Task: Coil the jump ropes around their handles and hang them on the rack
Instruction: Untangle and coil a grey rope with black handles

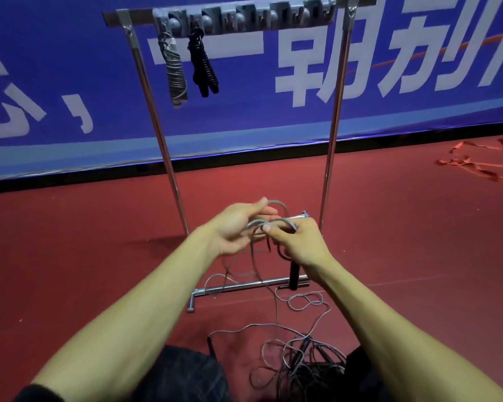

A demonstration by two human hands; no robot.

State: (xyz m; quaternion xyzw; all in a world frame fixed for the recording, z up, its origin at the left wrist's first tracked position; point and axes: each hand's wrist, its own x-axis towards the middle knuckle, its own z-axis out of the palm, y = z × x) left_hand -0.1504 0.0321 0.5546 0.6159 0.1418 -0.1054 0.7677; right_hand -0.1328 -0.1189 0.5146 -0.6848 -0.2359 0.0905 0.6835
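Grey cord (277,202) loops between both hands, low in front of the rack (169,158), between its two uprights and above its base bar (238,286).

Left hand (235,227): thumb and fingers curled, pinching a loop of the grey cord. The loop arches out just past the fingertips.

Right hand (299,242): closed round a black handle (294,274). The handle's lower end sticks out below the fist, in line with the rack's right upright. The thumb presses the cord against the top of the grip. I note a pale metallic end above the fist; I cannot tell what it belongs to.

From the hands the cord falls in front of the base bar, crosses it, and runs to a tangle of ropes (302,364) on the red floor (418,256), on my side of the rack. The tangle mixes grey and black cords; I cannot count them.

At the rack's top, left end of the hook bar (244,21): a coiled grey rope (176,76) hangs, and a coiled black rope (205,74) hangs just to its right. Both look wound round their handles. The view is soft there.

Behind the rack: blue banner (70,82) with large white characters. Far right of the rack: red ribbon (476,166) lying on the floor.
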